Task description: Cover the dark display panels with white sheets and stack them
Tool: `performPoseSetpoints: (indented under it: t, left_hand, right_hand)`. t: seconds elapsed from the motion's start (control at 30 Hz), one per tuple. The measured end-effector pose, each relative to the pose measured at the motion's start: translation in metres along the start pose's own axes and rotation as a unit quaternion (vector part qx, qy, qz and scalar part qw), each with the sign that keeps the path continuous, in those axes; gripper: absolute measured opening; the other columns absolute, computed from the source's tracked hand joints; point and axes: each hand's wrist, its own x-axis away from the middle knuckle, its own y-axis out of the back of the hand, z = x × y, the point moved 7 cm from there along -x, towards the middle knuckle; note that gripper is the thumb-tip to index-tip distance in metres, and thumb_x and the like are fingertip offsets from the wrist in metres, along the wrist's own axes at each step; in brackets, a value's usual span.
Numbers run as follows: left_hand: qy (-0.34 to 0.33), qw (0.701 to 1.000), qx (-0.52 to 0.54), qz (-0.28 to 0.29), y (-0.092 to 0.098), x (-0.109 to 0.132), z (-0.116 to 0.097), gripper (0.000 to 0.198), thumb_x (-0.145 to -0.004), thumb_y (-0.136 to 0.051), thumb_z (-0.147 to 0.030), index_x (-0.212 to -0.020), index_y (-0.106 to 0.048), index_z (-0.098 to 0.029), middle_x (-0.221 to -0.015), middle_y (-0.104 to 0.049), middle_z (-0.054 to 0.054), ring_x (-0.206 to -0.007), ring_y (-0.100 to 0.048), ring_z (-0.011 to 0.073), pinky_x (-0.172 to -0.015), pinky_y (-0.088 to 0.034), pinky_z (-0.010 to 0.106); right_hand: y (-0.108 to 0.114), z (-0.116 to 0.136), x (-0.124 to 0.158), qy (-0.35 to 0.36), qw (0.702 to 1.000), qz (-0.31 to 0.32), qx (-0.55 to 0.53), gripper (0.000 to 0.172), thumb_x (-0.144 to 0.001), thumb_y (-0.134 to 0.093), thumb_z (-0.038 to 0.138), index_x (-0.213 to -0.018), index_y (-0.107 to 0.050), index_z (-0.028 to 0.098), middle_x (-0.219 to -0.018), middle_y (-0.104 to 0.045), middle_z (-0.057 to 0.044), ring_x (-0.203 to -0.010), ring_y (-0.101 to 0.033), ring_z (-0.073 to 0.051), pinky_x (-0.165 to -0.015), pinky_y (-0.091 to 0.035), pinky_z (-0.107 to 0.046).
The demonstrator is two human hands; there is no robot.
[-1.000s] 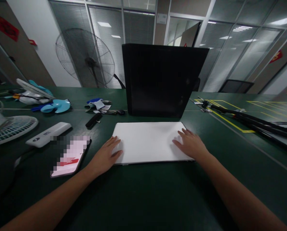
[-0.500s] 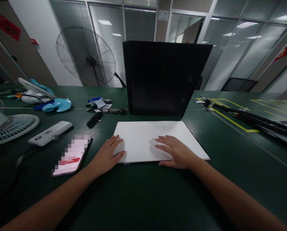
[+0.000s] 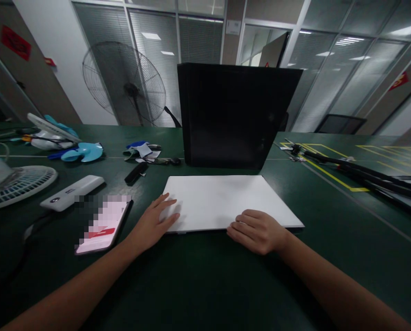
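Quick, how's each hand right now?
Left hand: open, at the left of the white panel.
Right hand: curled closed at its near edge; any grip unclear.

Palm of right hand (image 3: 255, 232) hidden, white fan (image 3: 27, 185) cropped left, phone (image 3: 103, 225) pixelated (partly)

No text, brand or number is legible. The white device (image 3: 72, 193) toward the left side of the bench (image 3: 205, 280) bears a short dark marking, too small to read. The screen of the phone (image 3: 105, 225), nearer the front edge, is partly pixelated and shows a red block. Beyond the far edge: a red sign (image 3: 15, 42) at left, a paper notice (image 3: 233, 27) at centre, and a red placard (image 3: 399, 81) at right, which appears to carry yellow characters.
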Motion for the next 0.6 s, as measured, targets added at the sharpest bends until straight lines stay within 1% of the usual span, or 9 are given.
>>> performPoseSetpoints:
  t: [0.07,0.13,0.17,0.23,0.33,0.4,0.47,0.53,0.6]
  left_hand:
    - [-0.041,0.998,-0.019,-0.037,0.012,0.002,-0.012,0.045,-0.100,-0.049,-0.053,-0.131,-0.065,-0.024,-0.148,-0.057,0.011,-0.138,-0.052,0.0334,-0.111,-0.040,0.066]
    - [-0.109,0.990,-0.047,-0.076,0.025,0.006,-0.030,0.036,-0.099,-0.053,-0.046,-0.124,-0.068,-0.024,-0.139,-0.064,0.010,-0.133,-0.056,0.0323,-0.113,-0.037,0.068]
    - [-0.149,0.983,-0.058,-0.093,0.030,0.009,-0.041,0.032,-0.098,-0.056,-0.043,-0.121,-0.069,-0.024,-0.134,-0.067,0.010,-0.130,-0.058,0.0315,-0.111,-0.040,0.065]
    - [-0.226,0.964,-0.075,-0.114,0.038,0.017,-0.062,0.029,-0.095,-0.062,-0.040,-0.116,-0.070,-0.022,-0.123,-0.071,0.010,-0.119,-0.063,0.0296,-0.103,-0.049,0.056]
    - [-0.296,0.944,-0.099,-0.106,0.037,0.025,-0.082,0.033,-0.091,-0.069,-0.042,-0.115,-0.069,-0.019,-0.112,-0.073,0.010,-0.106,-0.067,0.0277,-0.090,-0.055,0.047]
    - [-0.306,0.940,-0.120,-0.092,0.032,0.027,-0.086,0.035,-0.091,-0.070,-0.039,-0.119,-0.067,-0.019,-0.112,-0.073,0.010,-0.102,-0.068,0.0268,-0.087,-0.056,0.046]
    - [-0.299,0.940,-0.141,-0.084,0.027,0.026,-0.086,0.036,-0.092,-0.069,-0.034,-0.124,-0.064,-0.020,-0.116,-0.072,0.010,-0.102,-0.068,0.0265,-0.088,-0.056,0.046]
    - [-0.285,0.942,-0.153,-0.085,0.025,0.025,-0.083,0.041,-0.091,-0.071,-0.031,-0.129,-0.062,-0.020,-0.120,-0.071,0.011,-0.106,-0.067,0.0278,-0.090,-0.056,0.047]
    - [-0.270,0.946,-0.156,-0.092,0.026,0.023,-0.081,0.050,-0.089,-0.073,-0.034,-0.133,-0.059,-0.017,-0.125,-0.069,0.013,-0.111,-0.066,0.0307,-0.092,-0.056,0.050]
  right_hand:
    - [0.005,0.001,-0.001,0.007,1.000,-0.008,0.006,0.014,-0.093,-0.062,0.013,-0.103,-0.070,0.008,-0.090,-0.073,-0.010,-0.084,-0.068,-0.019,-0.068,-0.054,-0.033]
    - [0.011,0.001,-0.002,0.008,1.000,-0.018,0.008,0.017,-0.093,-0.060,0.011,-0.105,-0.071,0.005,-0.093,-0.074,-0.013,-0.085,-0.070,-0.021,-0.068,-0.055,-0.034]
    - [0.013,0.001,-0.002,0.007,1.000,-0.022,0.011,0.018,-0.093,-0.059,0.010,-0.105,-0.071,0.004,-0.095,-0.075,-0.014,-0.086,-0.070,-0.021,-0.069,-0.056,-0.035]
    - [0.017,0.000,-0.003,0.000,0.999,-0.027,0.022,0.020,-0.093,-0.059,0.009,-0.106,-0.072,0.003,-0.098,-0.075,-0.015,-0.087,-0.071,-0.022,-0.070,-0.057,-0.035]
    - [0.021,-0.001,-0.004,-0.017,0.998,-0.040,0.041,0.020,-0.093,-0.058,0.010,-0.107,-0.073,0.004,-0.099,-0.076,-0.015,-0.089,-0.072,-0.021,-0.071,-0.058,-0.034]
    - [0.022,-0.001,-0.003,-0.024,0.997,-0.049,0.048,0.021,-0.093,-0.058,0.009,-0.107,-0.073,0.004,-0.100,-0.077,-0.015,-0.090,-0.072,-0.022,-0.070,-0.059,-0.034]
    - [0.022,-0.001,-0.002,-0.028,0.997,-0.053,0.049,0.021,-0.093,-0.059,0.008,-0.108,-0.073,0.003,-0.102,-0.076,-0.016,-0.093,-0.073,-0.023,-0.071,-0.060,-0.034]
    - [0.023,-0.003,0.000,-0.036,0.996,-0.056,0.052,0.023,-0.092,-0.063,0.010,-0.111,-0.072,0.004,-0.107,-0.076,-0.017,-0.097,-0.073,-0.024,-0.072,-0.060,-0.034]
    - [0.024,-0.006,0.002,-0.049,0.995,-0.059,0.058,0.025,-0.091,-0.066,0.011,-0.115,-0.071,0.005,-0.113,-0.075,-0.017,-0.102,-0.072,-0.024,-0.074,-0.061,-0.035]
